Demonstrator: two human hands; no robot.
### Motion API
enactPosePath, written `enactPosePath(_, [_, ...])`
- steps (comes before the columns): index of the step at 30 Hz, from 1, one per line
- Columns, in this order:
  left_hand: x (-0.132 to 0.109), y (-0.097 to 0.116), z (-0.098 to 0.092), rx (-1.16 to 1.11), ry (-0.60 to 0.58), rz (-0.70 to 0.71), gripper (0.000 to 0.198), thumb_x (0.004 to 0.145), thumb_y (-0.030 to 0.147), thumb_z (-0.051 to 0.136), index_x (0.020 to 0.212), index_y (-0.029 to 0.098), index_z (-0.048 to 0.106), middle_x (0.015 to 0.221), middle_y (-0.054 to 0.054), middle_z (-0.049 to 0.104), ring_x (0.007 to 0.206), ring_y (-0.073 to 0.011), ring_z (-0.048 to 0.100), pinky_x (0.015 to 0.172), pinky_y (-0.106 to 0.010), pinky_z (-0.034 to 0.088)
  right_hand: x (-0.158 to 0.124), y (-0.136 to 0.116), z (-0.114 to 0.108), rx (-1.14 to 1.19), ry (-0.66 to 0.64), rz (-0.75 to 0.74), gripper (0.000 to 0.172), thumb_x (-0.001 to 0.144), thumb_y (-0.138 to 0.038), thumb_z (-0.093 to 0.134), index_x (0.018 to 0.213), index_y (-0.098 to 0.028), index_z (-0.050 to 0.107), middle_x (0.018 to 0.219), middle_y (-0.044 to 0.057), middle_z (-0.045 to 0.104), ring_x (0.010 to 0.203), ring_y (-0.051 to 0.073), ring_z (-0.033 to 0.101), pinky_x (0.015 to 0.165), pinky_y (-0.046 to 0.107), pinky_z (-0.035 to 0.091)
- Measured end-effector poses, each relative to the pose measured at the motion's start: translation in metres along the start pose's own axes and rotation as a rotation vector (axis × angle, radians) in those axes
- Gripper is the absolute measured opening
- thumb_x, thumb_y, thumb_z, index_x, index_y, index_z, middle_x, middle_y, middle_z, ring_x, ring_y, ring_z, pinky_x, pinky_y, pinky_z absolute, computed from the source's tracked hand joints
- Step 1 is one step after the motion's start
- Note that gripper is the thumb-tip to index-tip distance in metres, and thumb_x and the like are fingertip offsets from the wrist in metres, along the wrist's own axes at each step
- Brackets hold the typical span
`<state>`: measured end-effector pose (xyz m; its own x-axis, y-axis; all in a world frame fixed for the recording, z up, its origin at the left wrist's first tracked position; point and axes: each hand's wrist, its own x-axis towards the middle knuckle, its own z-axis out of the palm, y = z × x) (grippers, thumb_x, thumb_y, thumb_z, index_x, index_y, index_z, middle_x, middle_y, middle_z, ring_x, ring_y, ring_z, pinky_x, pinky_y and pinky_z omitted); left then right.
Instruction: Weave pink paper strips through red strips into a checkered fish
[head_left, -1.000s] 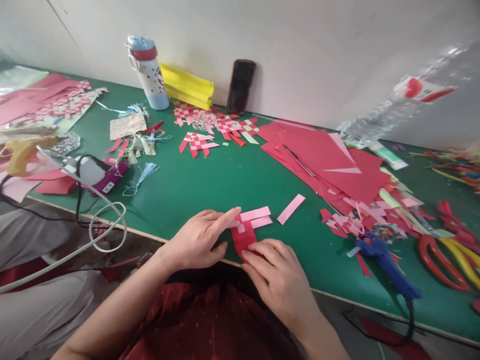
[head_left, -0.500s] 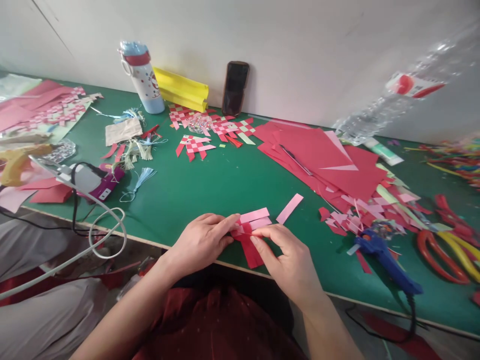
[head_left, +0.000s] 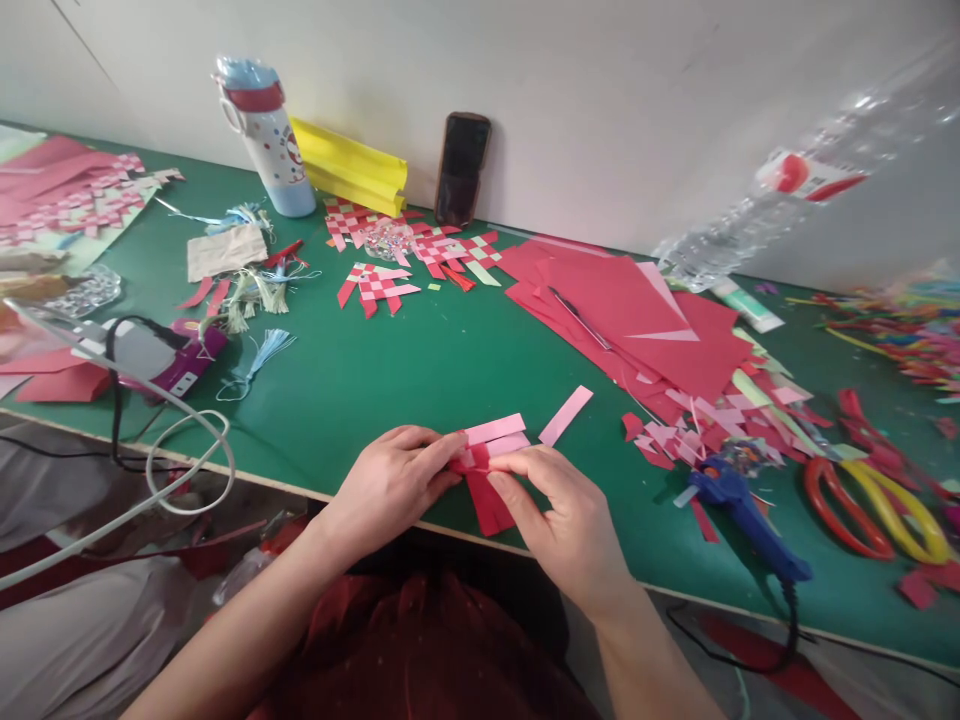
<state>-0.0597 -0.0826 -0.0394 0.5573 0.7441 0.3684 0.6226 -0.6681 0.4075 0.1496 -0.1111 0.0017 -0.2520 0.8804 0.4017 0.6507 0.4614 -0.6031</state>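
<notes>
Between my hands, at the table's front edge, is a small weave of red and pink paper strips [head_left: 491,500]. Its pink strips [head_left: 496,431] point right and its red ones point toward me. My left hand [head_left: 397,485] pinches the weave at its left side, with the fingers closed. From the right, my right hand [head_left: 566,515] pinches the weave between thumb and forefinger; the exact strip is partly hidden by the fingertips. A loose pink paper strip [head_left: 566,416] lies just beyond my right hand.
Finished-looking woven pieces [head_left: 379,287] lie near a phone [head_left: 463,168] and a bottle [head_left: 268,140]. Red paper sheets [head_left: 630,300] and paper scraps [head_left: 690,425] are at right, with a blue glue gun [head_left: 750,515] and scissors [head_left: 874,510]. A tassel [head_left: 259,360] and a cable [head_left: 187,425] are left.
The whole scene has shifted slightly left as the camera turned. Both hands keep their pinch on the woven strips, with barely any visible movement of the fingers.
</notes>
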Motion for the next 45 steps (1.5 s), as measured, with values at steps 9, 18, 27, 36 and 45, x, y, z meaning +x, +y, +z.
enactPosePath(9, [0.003,0.002,0.0,-0.035,0.039,-0.042,0.022,0.101,0.028,0.047,0.101,0.017,0.065,0.097,-0.008,0.072,0.09,-0.0202,0.067,0.082,-0.035,0.056,-0.006,0.057,-0.024,-0.388,0.068,-0.009,0.029,0.098,-0.029,0.05,0.122,-0.017,0.061,0.116,0.014,0.068,0.111,0.027,0.063,0.097,0.046,0.053])
enactPosePath(18, [0.004,0.0,-0.002,-0.09,-0.003,-0.059,0.016,0.098,0.023,0.051,0.09,0.018,0.064,0.095,-0.005,0.071,0.088,-0.0189,0.065,0.08,-0.033,0.053,-0.032,0.043,-0.019,-0.311,-0.078,-0.072,0.035,0.095,-0.024,0.055,0.13,-0.02,0.055,0.132,0.012,0.059,0.131,0.027,0.048,0.108,0.049,0.046])
enactPosePath(27, [0.003,-0.003,-0.002,-0.066,0.0,-0.072,0.018,0.097,0.023,0.051,0.09,0.018,0.067,0.094,-0.006,0.071,0.087,-0.018,0.066,0.079,-0.03,0.053,-0.022,0.064,-0.021,-0.436,-0.052,0.006,0.038,0.097,-0.021,0.045,0.132,-0.012,0.055,0.133,0.016,0.059,0.133,0.03,0.047,0.11,0.052,0.044])
enactPosePath(36, [0.005,0.0,-0.006,-0.074,-0.043,-0.143,0.021,0.098,0.027,0.048,0.092,0.019,0.067,0.091,-0.004,0.07,0.085,-0.0172,0.064,0.079,-0.028,0.051,-0.031,0.052,-0.016,-0.563,-0.165,0.014,0.031,0.097,-0.027,0.052,0.124,-0.014,0.062,0.131,0.013,0.062,0.123,0.029,0.052,0.098,0.046,0.044])
enactPosePath(45, [0.005,-0.002,-0.006,-0.061,-0.067,-0.222,0.023,0.097,0.032,0.049,0.099,0.021,0.069,0.087,-0.002,0.069,0.081,-0.0162,0.064,0.075,-0.026,0.048,-0.076,0.013,-0.018,-0.543,-0.133,-0.03,0.03,0.09,-0.036,0.066,0.115,-0.02,0.067,0.115,0.008,0.07,0.108,0.026,0.054,0.09,0.042,0.033])
